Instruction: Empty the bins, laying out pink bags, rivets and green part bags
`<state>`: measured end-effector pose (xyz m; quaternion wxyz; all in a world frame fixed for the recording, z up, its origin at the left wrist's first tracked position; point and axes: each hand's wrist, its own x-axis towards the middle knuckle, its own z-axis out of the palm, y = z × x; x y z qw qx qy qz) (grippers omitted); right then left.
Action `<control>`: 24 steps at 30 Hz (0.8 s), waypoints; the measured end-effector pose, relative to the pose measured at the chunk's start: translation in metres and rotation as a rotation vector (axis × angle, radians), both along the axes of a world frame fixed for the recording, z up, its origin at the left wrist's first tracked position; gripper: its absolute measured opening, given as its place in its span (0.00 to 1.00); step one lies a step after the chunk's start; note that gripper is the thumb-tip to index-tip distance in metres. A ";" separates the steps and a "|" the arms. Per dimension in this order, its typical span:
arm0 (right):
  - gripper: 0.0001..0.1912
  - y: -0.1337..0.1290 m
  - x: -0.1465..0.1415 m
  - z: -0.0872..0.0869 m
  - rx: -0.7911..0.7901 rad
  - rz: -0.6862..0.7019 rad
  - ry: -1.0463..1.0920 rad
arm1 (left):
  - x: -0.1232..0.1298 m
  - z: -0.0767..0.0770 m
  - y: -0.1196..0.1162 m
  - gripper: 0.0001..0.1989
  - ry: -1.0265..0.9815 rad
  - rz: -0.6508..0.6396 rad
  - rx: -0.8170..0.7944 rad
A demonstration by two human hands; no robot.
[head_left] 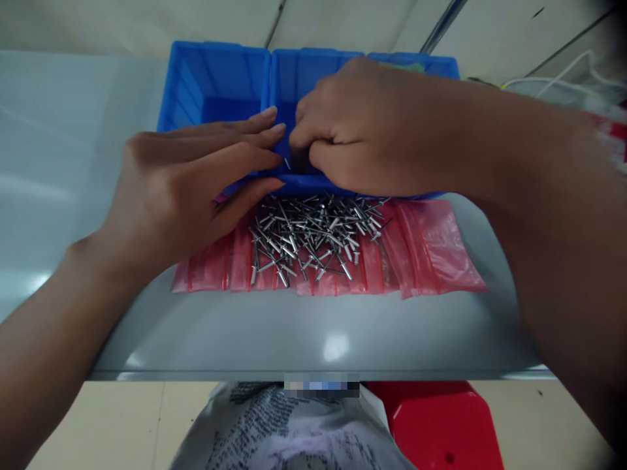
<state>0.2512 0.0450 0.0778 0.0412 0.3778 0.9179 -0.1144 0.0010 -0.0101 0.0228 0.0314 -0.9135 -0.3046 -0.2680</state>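
Working left to right, my left hand comes in from 9 o'clock, palm down and fingers stretched out flat. The fingertips lie over the middle blue bin, and the little finger side rests near the bin's front lip. Nothing looks gripped in that hand. Behind it at 11 o'clock stands the left blue bin, its ribbed plastic walls bare of anything I can make out.

In the centre, a loose heap of rivets lies crisscrossed, their bright metal shanks and thin stems glinting. They sit on a row of overlapping red bags, thin glossy plastic with ridged seals, spread on a grey table with a smooth, shiny top. A single rivet shows just under my left fingertips, inside the middle bin.

My right hand reaches in from 3 o'clock, knuckles up and fingers curled down into the middle bin. The fingertips are hidden, so I cannot tell whether they pinch anything. The hands are together at the bin, just beside each other.

Past the right wrist at 2 o'clock runs a white cable. Below the table edge, a printed plastic sack sits at 6 o'clock and a red stool at 5 o'clock.
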 end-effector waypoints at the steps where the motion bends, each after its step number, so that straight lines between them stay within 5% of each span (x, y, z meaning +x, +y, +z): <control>1: 0.18 0.001 0.003 -0.001 0.067 -0.001 -0.026 | 0.000 0.000 0.000 0.12 -0.003 0.007 -0.003; 5: 0.24 0.004 0.010 -0.005 0.224 -0.011 -0.130 | 0.001 0.001 -0.002 0.12 0.002 0.011 -0.011; 13: 0.38 0.002 0.002 -0.013 0.112 0.009 -0.077 | 0.001 0.004 -0.002 0.12 0.007 0.021 -0.008; 19: 0.43 0.000 0.002 -0.009 0.290 0.006 -0.135 | 0.002 0.000 -0.001 0.10 0.010 0.000 0.035; 24: 0.45 0.000 0.005 -0.005 0.160 -0.057 -0.078 | 0.003 -0.001 -0.001 0.09 0.014 0.028 0.051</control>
